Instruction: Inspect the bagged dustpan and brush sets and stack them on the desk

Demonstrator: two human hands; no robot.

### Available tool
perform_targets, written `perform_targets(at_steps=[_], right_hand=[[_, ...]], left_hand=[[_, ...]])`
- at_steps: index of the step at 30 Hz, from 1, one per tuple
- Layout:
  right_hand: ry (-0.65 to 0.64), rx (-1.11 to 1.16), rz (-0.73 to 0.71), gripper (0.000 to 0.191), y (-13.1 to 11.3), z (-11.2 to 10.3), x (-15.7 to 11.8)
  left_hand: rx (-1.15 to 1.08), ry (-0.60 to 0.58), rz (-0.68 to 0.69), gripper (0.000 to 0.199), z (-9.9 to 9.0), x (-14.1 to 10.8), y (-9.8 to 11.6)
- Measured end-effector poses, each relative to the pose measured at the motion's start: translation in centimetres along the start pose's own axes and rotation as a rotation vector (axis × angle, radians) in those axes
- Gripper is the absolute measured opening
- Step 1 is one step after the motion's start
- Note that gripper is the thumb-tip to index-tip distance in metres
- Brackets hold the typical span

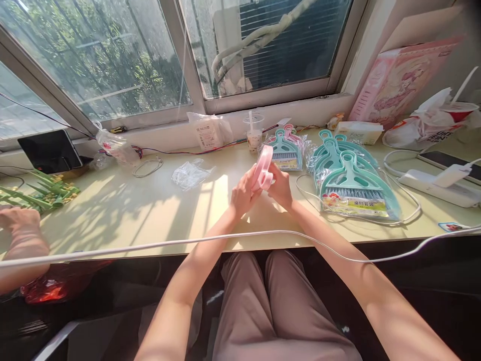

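A pink plastic dustpan (262, 168), turned nearly edge-on with a looped handle end toward me, is held up over the desk between both hands. My left hand (243, 193) is closed round its left side. My right hand (280, 186) grips its right side, with some fingers hidden behind it. Just beyond my hands lie bagged dustpan-and-brush sets (284, 150), teal and pink. To the right of my right hand is a stack of teal dustpan-and-brush sets (351, 183) in clear bags with printed labels.
A white cable (161, 244) crosses in front of my forearms. Crumpled clear plastic (191, 174) lies left of my hands, and a drink cup (253, 133) stands by the window. At right are a power strip (438, 185) and phone (451, 163). Another person's hand (18, 220) rests at far left.
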State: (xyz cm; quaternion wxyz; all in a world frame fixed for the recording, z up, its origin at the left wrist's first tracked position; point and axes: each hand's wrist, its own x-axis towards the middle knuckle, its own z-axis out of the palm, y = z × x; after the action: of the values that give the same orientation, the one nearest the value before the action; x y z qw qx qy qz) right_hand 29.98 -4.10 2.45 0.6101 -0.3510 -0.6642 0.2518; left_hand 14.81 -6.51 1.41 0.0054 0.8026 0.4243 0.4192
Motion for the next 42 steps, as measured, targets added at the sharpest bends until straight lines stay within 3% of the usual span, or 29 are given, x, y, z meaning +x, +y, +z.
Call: perform_targets(at_steps=[16,25,38,42], right_hand=[[-0.074,-0.068,-0.006,0.016,-0.1,0.0,0.5],[-0.143,-0.078,0.044,0.013,-0.6,0.2,0.6],[-0.204,-0.033,0.042,0.013,0.1,0.5,0.7],[-0.206,-0.035,0.093,0.011,-0.2,0.7,0.5]], left_hand=[[0.042,0.069,0.033,0.060,0.4,-0.5,-1.9],[0.114,0.138,0.087,0.055,-0.3,-0.4,-1.9],[0.028,0.099,-0.070,0.058,-1.0,0.0,-1.9],[0.042,0.121,-0.043,0.055,-1.1,-0.1,-2.4]])
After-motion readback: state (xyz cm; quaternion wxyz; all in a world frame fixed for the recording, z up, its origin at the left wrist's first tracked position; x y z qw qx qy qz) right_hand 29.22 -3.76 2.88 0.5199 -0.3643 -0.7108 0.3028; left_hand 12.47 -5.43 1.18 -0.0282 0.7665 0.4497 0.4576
